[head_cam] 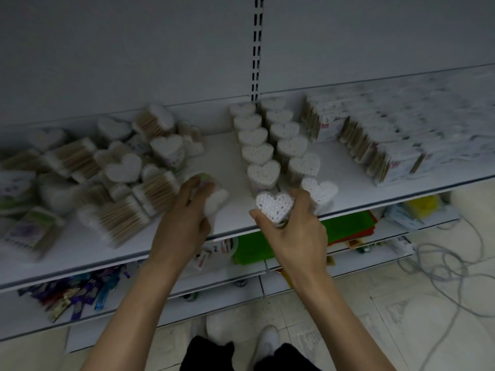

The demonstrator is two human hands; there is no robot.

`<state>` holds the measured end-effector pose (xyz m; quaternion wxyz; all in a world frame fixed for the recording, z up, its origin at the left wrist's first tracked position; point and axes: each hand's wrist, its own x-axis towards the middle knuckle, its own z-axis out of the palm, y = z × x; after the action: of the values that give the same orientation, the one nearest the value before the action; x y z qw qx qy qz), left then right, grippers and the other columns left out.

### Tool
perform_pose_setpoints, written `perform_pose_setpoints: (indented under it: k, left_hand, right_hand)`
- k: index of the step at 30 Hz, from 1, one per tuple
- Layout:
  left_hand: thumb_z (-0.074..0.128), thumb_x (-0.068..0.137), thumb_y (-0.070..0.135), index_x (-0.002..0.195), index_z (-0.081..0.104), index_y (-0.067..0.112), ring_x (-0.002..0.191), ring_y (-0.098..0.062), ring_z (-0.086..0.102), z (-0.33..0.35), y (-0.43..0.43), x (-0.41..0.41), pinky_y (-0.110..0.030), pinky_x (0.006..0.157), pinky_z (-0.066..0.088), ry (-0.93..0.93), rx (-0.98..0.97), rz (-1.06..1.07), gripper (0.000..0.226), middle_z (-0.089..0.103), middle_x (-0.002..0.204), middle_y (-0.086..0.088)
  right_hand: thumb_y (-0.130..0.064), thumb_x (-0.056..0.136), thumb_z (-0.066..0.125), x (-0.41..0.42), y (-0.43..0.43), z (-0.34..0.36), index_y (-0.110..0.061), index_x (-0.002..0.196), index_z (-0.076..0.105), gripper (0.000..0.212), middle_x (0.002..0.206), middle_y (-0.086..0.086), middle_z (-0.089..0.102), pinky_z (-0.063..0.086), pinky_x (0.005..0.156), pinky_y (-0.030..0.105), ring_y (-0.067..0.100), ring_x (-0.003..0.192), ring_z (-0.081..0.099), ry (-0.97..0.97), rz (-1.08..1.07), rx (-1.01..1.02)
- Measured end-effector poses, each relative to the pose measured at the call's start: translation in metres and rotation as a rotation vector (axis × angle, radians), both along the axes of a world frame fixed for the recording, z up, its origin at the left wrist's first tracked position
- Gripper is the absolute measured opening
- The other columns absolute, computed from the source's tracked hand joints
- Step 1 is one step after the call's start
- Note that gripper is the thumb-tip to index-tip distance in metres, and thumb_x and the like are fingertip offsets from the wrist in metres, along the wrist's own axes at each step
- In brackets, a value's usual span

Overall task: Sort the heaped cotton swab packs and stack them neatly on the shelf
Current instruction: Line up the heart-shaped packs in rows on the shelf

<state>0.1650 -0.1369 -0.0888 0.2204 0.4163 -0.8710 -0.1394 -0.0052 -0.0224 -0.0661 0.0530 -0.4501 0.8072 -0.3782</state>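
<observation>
A loose heap of cotton swab packs covers the left part of the white shelf; some are heart-shaped tubs, some flat packs lying on their sides. Two neat rows of upright heart-shaped tubs run from the back wall to the front edge at mid-shelf. My right hand grips one heart-shaped tub at the front end of the left row. My left hand holds a blurred heart-shaped pack at the heap's right edge.
Rectangular boxed swab packs stand in tidy rows on the right of the shelf. Lower shelves hold coloured packets and green and red items. Grey cables lie on the tiled floor at right.
</observation>
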Motion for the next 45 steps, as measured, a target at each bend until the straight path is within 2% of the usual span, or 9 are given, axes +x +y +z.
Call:
perform_pose_setpoints:
  k: [8,15,19,21,26,30,34,39,45]
  left_hand:
    - [0.071,0.07,0.059,0.142,0.042,0.022,0.113,-0.024,0.054,0.025,-0.008,0.003,-0.028,0.071,0.047,-0.031,-0.056,-0.074,0.086,0.04,0.145,-0.005]
    - [0.073,0.077,0.049,0.143,0.035,0.022,0.13,-0.029,0.041,0.016,-0.003,-0.042,-0.047,0.098,0.044,0.059,-0.237,-0.363,0.081,0.036,0.152,-0.006]
    - [0.058,0.082,0.048,0.137,0.045,0.022,0.134,-0.026,0.035,0.012,0.0,-0.057,-0.045,0.1,0.039,0.079,-0.288,-0.426,0.062,0.038,0.151,-0.006]
    - [0.06,0.082,0.043,0.133,0.053,0.019,0.134,-0.026,0.035,0.01,0.0,-0.06,-0.041,0.102,0.034,0.071,-0.288,-0.417,0.056,0.041,0.149,-0.007]
    - [0.065,0.086,0.033,0.13,0.058,0.012,0.134,-0.025,0.039,0.001,0.006,-0.067,-0.039,0.107,0.037,0.092,-0.243,-0.39,0.049,0.049,0.143,-0.009]
    - [0.064,0.086,0.033,0.132,0.056,0.013,0.136,-0.024,0.038,-0.002,0.013,-0.07,-0.031,0.107,0.036,0.121,-0.202,-0.352,0.052,0.047,0.145,-0.008]
    - [0.056,0.09,0.036,0.136,0.052,0.014,0.14,-0.021,0.032,-0.002,0.017,-0.076,-0.035,0.106,0.034,0.118,-0.163,-0.331,0.051,0.042,0.149,-0.006]
    - [0.048,0.092,0.038,0.141,0.044,0.017,0.143,-0.019,0.024,-0.003,0.02,-0.08,-0.034,0.105,0.037,0.072,-0.164,-0.326,0.054,0.034,0.153,-0.006]
    - [0.051,0.092,0.041,0.142,0.041,0.02,0.14,-0.028,0.031,-0.002,0.021,-0.079,-0.044,0.109,0.035,0.025,-0.221,-0.301,0.056,0.035,0.153,-0.012]
  right_hand:
    - [-0.051,0.076,0.072,0.01,-0.014,-0.003,-0.014,0.136,0.043,0.076,0.132,0.005,0.054,0.051,0.085,0.036,0.023,0.12,0.052,-0.114,-0.047,-0.099]
    - [-0.026,0.08,0.076,0.015,-0.011,-0.003,-0.017,0.148,0.028,0.083,0.146,0.006,0.041,0.043,0.089,0.021,0.018,0.118,0.051,-0.042,-0.04,-0.049]
    - [-0.009,0.077,0.077,0.01,0.017,0.0,-0.009,0.132,0.049,0.062,0.121,0.008,0.059,0.057,0.074,0.036,0.019,0.093,0.063,0.127,-0.118,-0.14]
    - [-0.012,0.077,0.077,0.0,0.027,-0.003,-0.008,0.123,0.053,0.052,0.111,0.006,0.058,0.054,0.072,0.036,0.018,0.092,0.059,0.129,-0.22,-0.201]
    - [-0.037,0.075,0.079,-0.041,0.016,-0.02,-0.015,0.147,0.028,0.091,0.143,0.002,0.042,0.039,0.101,0.027,0.017,0.128,0.043,-0.19,-0.231,-0.108]
    - [-0.026,0.079,0.076,-0.062,0.008,-0.027,-0.021,0.135,0.044,0.064,0.123,-0.005,0.06,0.042,0.079,0.011,0.012,0.108,0.058,-0.222,-0.048,-0.065]
    - [-0.028,0.08,0.075,-0.071,0.004,-0.026,-0.021,0.135,0.043,0.065,0.125,-0.005,0.06,0.047,0.084,0.023,0.012,0.111,0.058,-0.233,0.018,-0.046]
    - [-0.03,0.08,0.075,-0.071,0.007,-0.026,-0.021,0.138,0.041,0.068,0.129,-0.007,0.057,0.04,0.079,0.009,0.009,0.113,0.055,-0.212,0.054,-0.052]
    - [-0.035,0.078,0.077,-0.072,0.012,-0.029,-0.019,0.149,0.025,0.089,0.144,-0.002,0.045,0.042,0.103,0.029,0.013,0.13,0.045,-0.265,0.048,-0.003]
